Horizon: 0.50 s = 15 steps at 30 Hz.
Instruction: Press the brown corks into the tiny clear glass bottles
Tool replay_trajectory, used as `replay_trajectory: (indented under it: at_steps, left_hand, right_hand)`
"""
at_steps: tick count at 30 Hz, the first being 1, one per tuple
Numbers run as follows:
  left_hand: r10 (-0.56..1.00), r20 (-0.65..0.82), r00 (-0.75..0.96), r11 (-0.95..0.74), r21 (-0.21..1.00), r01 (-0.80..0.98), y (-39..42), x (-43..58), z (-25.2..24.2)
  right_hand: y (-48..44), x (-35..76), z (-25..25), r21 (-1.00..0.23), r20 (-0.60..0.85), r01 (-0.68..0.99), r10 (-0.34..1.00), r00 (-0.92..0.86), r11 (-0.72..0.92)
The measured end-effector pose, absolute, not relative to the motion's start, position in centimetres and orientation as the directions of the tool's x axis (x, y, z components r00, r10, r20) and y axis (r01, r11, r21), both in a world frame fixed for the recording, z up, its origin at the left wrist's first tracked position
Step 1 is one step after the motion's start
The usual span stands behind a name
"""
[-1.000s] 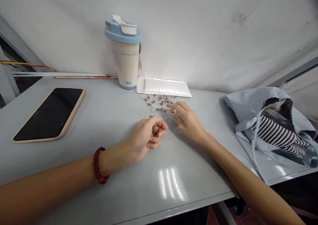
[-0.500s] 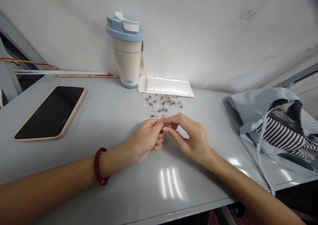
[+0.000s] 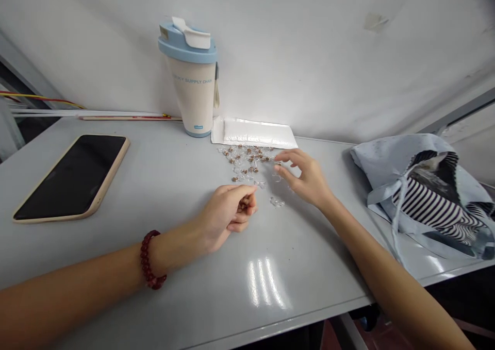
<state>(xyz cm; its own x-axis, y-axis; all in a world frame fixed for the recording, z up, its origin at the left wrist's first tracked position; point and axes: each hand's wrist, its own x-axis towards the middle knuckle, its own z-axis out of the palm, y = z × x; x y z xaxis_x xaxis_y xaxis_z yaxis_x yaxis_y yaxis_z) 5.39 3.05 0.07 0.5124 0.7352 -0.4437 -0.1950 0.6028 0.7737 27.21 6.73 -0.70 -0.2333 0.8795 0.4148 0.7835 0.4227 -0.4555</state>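
the left hand [image 3: 227, 212] is curled shut, its fingers half hiding something small and brown [image 3: 244, 203]. the right hand [image 3: 307, 177] hovers open, fingertips just beside a scatter of clear-wrapped brown pieces [image 3: 243, 163], with a clear wrapper [image 3: 277, 201] just below it.

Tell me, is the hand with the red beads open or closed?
Closed. The left hand has its fingers curled in toward the palm. I cannot tell whether it holds anything.

Small brown candies [image 3: 244, 159] w/ clear wrappers (loose, scattered).
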Motion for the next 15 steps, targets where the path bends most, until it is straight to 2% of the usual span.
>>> replay_trajectory:
  at_steps: [2,7,10,12,15]
  left_hand:
    - [0.720,-0.442,0.535,0.617,0.760,-0.203,3.1,5.3,0.1]
    - [0.715,-0.443,0.541,0.620,0.759,-0.198,3.0,5.3,0.2]
    - [0.718,-0.457,0.525,0.622,0.760,-0.190,3.1,5.3,0.3]
    - [0.717,-0.458,0.526,0.623,0.759,-0.188,3.1,5.4,0.2]
    - [0.715,-0.433,0.549,0.598,0.785,-0.159,2.9,5.5,0.0]
  right_hand:
    - [7.6,28.0,-1.1,-0.425,0.419,0.819,0.886,-0.200,0.386]
    - [8.7,29.4,-1.8,-0.375,0.291,0.865,0.929,-0.230,0.332]
    - [7.8,28.7,-1.2,-0.400,0.327,0.858,0.925,-0.195,0.323]
    - [6.4,27.4,-0.4,-0.455,0.377,0.798,0.898,-0.229,0.395]
    - [3.9,24.9,0.7,-0.511,0.428,0.638,0.815,-0.391,0.575]
